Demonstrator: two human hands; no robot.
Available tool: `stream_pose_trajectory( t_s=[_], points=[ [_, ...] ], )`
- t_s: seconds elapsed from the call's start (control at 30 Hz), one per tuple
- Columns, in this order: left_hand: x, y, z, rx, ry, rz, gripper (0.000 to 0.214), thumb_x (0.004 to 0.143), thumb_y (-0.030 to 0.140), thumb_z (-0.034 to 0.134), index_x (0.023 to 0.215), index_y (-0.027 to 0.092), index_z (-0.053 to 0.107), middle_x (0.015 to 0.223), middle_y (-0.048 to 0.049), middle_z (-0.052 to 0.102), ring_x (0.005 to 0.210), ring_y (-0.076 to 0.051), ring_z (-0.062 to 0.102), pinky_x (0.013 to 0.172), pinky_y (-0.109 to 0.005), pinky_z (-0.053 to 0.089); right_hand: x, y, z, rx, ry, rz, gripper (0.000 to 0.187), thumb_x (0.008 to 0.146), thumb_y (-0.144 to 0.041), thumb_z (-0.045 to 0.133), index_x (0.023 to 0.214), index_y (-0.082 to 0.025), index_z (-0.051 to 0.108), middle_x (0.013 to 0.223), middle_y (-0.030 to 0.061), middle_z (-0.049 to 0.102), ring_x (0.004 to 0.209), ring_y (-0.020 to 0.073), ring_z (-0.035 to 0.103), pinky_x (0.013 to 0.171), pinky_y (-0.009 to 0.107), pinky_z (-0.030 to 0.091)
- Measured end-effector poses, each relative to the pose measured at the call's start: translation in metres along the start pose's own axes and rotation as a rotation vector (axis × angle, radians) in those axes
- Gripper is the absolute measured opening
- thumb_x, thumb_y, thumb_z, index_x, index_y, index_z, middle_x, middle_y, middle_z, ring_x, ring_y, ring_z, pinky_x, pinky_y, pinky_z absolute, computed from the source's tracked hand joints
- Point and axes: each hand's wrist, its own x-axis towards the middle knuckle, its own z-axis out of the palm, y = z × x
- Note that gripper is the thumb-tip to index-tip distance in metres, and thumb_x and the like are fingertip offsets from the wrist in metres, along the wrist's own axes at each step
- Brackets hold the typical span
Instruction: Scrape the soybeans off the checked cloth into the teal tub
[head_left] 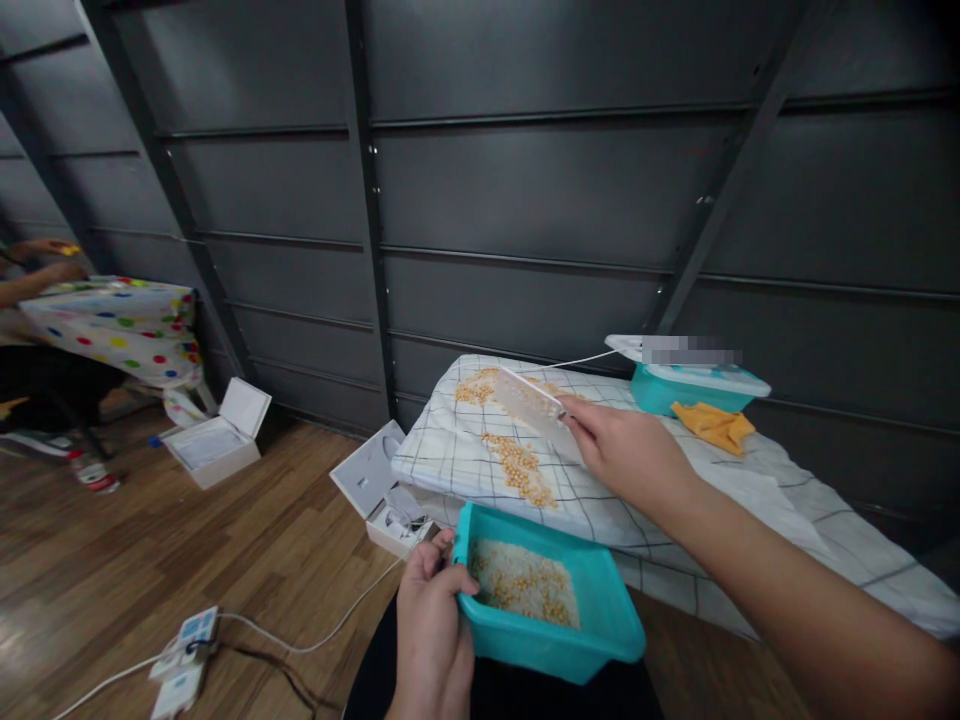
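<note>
My left hand (429, 610) grips the near left rim of a teal plastic tub (600, 620) that holds rice mixed with yellow beans. The tub sits just below the edge of a table covered with a white checked cloth (450, 450). My right hand (626, 450) reaches over the cloth, fingers closed on a clear flat plastic card (534, 405). The card's far end touches a scatter of yellow beans (517, 468) on the cloth. More beans (478, 388) lie further back.
A teal box with a white lid (690, 382) and an orange cloth (712, 425) sit at the table's back right. Two open white boxes (217, 435) (379, 490) and a power strip (184, 650) with cables lie on the wood floor. Another person's arm (41, 270) rests on a polka-dot table at far left.
</note>
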Motion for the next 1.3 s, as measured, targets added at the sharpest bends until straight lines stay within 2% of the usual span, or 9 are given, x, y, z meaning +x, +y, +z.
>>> stream_pose_trajectory(
  t_s=[0.1,0.17,0.27,0.4,0.7,1.0,1.3],
  points=[
    [0.0,0.001,0.0,0.013,-0.005,0.002,0.027,0.035,0.003,0.05,0.051,0.017,0.034,0.076,0.003,0.056,0.078,-0.013,0.051,0.062,-0.022,0.036,0.015,0.007,0.024,0.088,-0.016,-0.169,0.038,0.093,-0.02,0.038,0.127,-0.022,0.056,0.12,0.0065,0.065,0.102,0.0215,0.064,0.083,0.035,0.051],
    [-0.001,0.001,0.0,0.017,-0.006,0.006,0.028,0.035,0.003,0.05,0.052,0.018,0.033,0.077,0.003,0.056,0.078,-0.013,0.051,0.062,-0.023,0.037,0.024,0.009,0.039,0.116,-0.047,-0.258,0.041,0.092,-0.016,0.037,0.129,-0.023,0.053,0.126,0.004,0.062,0.106,0.02,0.062,0.086,0.035,0.05],
    [-0.002,0.001,-0.001,0.001,-0.012,0.0,0.029,0.035,0.002,0.049,0.052,0.018,0.032,0.077,0.0031,0.056,0.077,-0.014,0.051,0.064,-0.024,0.038,0.033,0.012,0.055,0.153,-0.064,-0.295,0.043,0.091,-0.012,0.036,0.13,-0.02,0.053,0.127,0.0058,0.061,0.11,0.0205,0.06,0.09,0.036,0.049],
    [-0.002,0.003,-0.003,-0.006,-0.018,-0.005,0.032,0.033,0.001,0.049,0.053,0.019,0.031,0.076,0.003,0.055,0.079,-0.014,0.052,0.066,-0.024,0.039,0.032,0.019,0.064,0.255,-0.102,-0.315,0.038,0.092,-0.017,0.039,0.125,-0.019,0.057,0.123,0.0077,0.063,0.11,0.0199,0.06,0.093,0.035,0.047],
    [-0.001,0.006,-0.003,0.006,0.008,-0.001,0.031,0.034,0.001,0.048,0.053,0.019,0.032,0.076,0.003,0.054,0.074,-0.013,0.05,0.063,-0.024,0.037,0.012,0.037,0.055,0.399,-0.201,-0.329,0.039,0.089,-0.015,0.041,0.122,-0.023,0.06,0.122,0.0053,0.064,0.11,0.0197,0.06,0.097,0.039,0.044],
    [-0.001,0.005,-0.003,-0.007,0.007,0.024,0.03,0.034,0.001,0.047,0.052,0.018,0.03,0.076,0.0031,0.054,0.074,-0.013,0.051,0.062,-0.024,0.037,-0.008,0.046,0.049,0.452,-0.182,-0.414,0.037,0.087,-0.015,0.043,0.117,-0.021,0.064,0.118,0.0066,0.066,0.107,0.0196,0.061,0.095,0.037,0.046],
    [0.012,0.001,-0.005,-0.051,0.0,0.052,0.032,0.034,0.0,0.047,0.05,0.018,0.027,0.075,0.0026,0.056,0.075,-0.013,0.051,0.062,-0.023,0.036,0.0,0.038,0.047,0.444,-0.189,-0.389,0.036,0.089,-0.018,0.04,0.117,-0.02,0.063,0.117,0.0076,0.067,0.107,0.02,0.061,0.095,0.037,0.046]
  ],
)
